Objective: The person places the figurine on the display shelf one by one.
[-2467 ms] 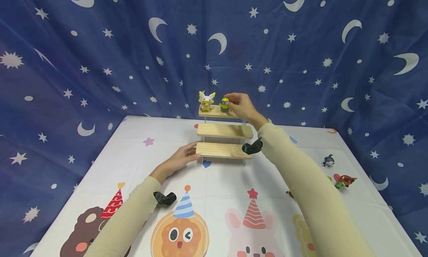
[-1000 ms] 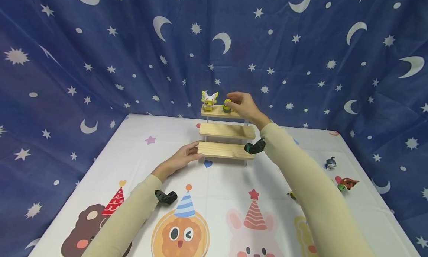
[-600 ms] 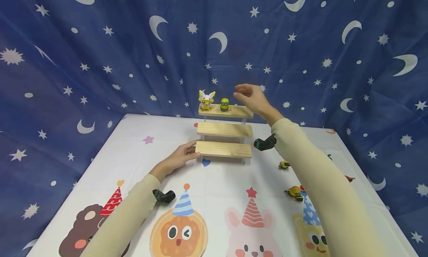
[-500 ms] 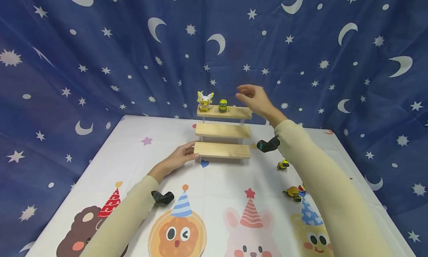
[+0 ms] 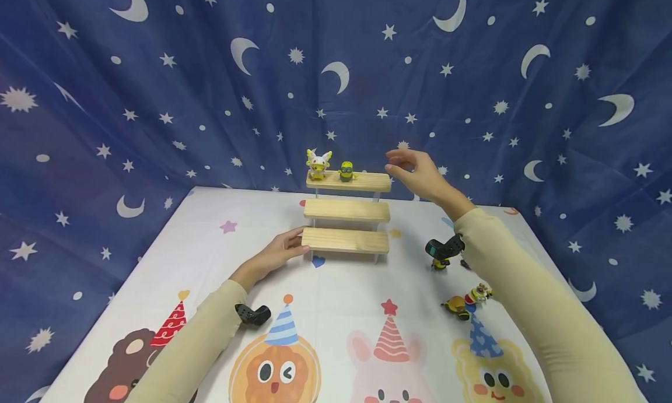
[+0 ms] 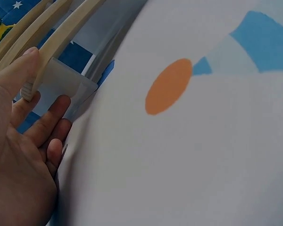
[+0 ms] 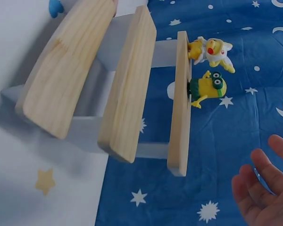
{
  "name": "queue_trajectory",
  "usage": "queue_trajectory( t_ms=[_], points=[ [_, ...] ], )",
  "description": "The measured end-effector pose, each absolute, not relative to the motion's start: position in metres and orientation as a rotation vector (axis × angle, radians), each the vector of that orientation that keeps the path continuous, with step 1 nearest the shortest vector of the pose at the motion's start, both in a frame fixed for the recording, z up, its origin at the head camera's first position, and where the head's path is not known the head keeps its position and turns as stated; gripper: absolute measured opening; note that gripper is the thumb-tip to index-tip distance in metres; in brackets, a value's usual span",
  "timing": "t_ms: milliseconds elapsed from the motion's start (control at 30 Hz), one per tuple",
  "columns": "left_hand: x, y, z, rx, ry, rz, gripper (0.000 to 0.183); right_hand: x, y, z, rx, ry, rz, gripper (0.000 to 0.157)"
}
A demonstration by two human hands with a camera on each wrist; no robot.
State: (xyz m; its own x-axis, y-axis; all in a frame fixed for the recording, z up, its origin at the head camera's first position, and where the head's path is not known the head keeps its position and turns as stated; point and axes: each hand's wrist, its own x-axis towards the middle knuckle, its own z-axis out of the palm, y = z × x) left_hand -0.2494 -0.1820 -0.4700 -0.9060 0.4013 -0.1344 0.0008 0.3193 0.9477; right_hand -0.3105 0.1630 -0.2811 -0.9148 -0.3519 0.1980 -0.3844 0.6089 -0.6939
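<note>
A three-tier wooden display shelf (image 5: 346, 209) with clear supports stands at the back of the table. My left hand (image 5: 275, 254) holds the left end of its lowest plank; in the left wrist view the thumb lies on top and the index finger beneath the plank (image 6: 61, 37). On the top tier, a yellow figure in a white, big-eared hood (image 5: 318, 166) is at the left. A Minion figure (image 7: 210, 88) stands upright beside it, nearer the middle. Just off the top tier's right end, my right hand (image 5: 420, 172) hangs in the air with relaxed fingers, holding nothing.
Right of the shelf, several small figures lie on the printed tablecloth (image 5: 336, 292): a yellow-and-black one (image 5: 441, 264), an orange-brown one (image 5: 455, 306) and a red-and-white one (image 5: 480, 293). My right sleeve covers part of that side. A blue star-patterned curtain (image 5: 210, 88) hangs behind.
My right hand has let go of the Minion figure on the top tier and moved away to the right. The left hand keeps its place on the lowest plank.
</note>
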Motion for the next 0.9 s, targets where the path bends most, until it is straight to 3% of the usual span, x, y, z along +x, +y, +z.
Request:
queue_trajectory(
  t_ms=[900],
  points=[
    [-0.253, -0.18, -0.471, 0.322, 2.237, 1.592, 0.08, -0.265, 0.258, -0.319, 0.672, -3.09, 1.021, 0.051]
  ],
)
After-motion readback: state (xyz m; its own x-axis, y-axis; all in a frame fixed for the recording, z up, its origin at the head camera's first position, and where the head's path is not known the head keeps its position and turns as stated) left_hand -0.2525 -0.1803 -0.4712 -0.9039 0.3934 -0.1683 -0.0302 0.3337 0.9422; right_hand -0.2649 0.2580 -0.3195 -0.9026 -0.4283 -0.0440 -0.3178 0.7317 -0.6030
